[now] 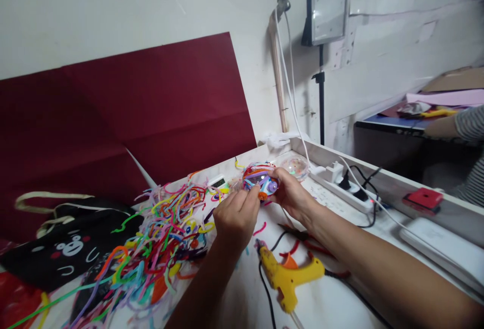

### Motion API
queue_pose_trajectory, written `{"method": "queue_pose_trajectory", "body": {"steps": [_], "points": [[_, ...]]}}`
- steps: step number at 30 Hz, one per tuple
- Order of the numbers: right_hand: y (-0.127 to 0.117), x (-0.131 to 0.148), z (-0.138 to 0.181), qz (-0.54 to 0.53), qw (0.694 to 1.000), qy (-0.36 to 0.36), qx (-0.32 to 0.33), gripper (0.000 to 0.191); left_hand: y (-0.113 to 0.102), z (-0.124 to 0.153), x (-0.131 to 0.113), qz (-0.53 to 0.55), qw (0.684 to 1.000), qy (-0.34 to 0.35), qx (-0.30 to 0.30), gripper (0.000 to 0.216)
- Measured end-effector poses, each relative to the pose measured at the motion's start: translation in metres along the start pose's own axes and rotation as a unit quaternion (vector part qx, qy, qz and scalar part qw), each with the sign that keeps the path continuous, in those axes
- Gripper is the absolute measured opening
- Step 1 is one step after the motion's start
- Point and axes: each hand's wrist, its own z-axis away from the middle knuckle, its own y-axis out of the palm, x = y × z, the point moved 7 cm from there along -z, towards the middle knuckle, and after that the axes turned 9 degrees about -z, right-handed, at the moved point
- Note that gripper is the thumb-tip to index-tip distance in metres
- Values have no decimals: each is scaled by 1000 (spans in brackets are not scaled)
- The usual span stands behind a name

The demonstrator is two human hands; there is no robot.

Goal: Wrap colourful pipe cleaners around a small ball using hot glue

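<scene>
My right hand (292,194) is wrapped round a clear ball (259,177) stuffed with coloured pipe cleaners, holding it above the white table (333,299). My left hand (236,215) is closed in a pinch right against the ball's lower edge, where a small orange piece (262,196) shows at the fingertips. A big tangle of coloured pipe cleaners (159,238) lies just left of my left hand.
A yellow glue gun (289,277) lies in front of my arms with pliers (306,241) beside it. Behind the ball sit a second clear ball (295,167) and a power strip (346,185). A black tote bag (68,248) lies at left. Another person's arm (457,127) is at far right.
</scene>
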Motion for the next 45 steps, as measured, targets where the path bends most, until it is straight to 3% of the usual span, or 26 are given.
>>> {"method": "queue_pose_trajectory", "body": {"steps": [5, 17, 24, 28, 30, 33, 35, 40, 45], "points": [[2, -1, -1, 6, 999, 7, 34, 27, 2, 5, -2, 3, 1000, -1, 2, 20], [3, 2, 5, -13, 1000, 11, -14, 23, 12, 17, -3, 28, 998, -58, -10, 24], [5, 3, 7, -2, 999, 11, -31, 21, 9, 10, 0, 35, 999, -21, 29, 25], [4, 2, 6, 2, 1000, 9, -16, 23, 8, 8, 6, 77, 995, -54, 41, 27], [5, 3, 6, 7, 1000, 2, -3, 24, 10, 7, 15, 142, 980, -114, 76, 25], [7, 8, 8, 22, 999, -20, 11, 27, 15, 10, 33, 249, 931, -228, 138, 19], [9, 11, 10, 33, 999, -29, 12, 29, 16, 13, 45, 287, 903, -287, 139, 21], [12, 8, 13, 46, 998, -22, 21, 33, 31, 31, 66, 303, 867, -379, 110, 29], [14, 3, 18, 62, 997, -17, 40, 30, 66, 61, 64, 390, 777, -476, 133, 45]]}}
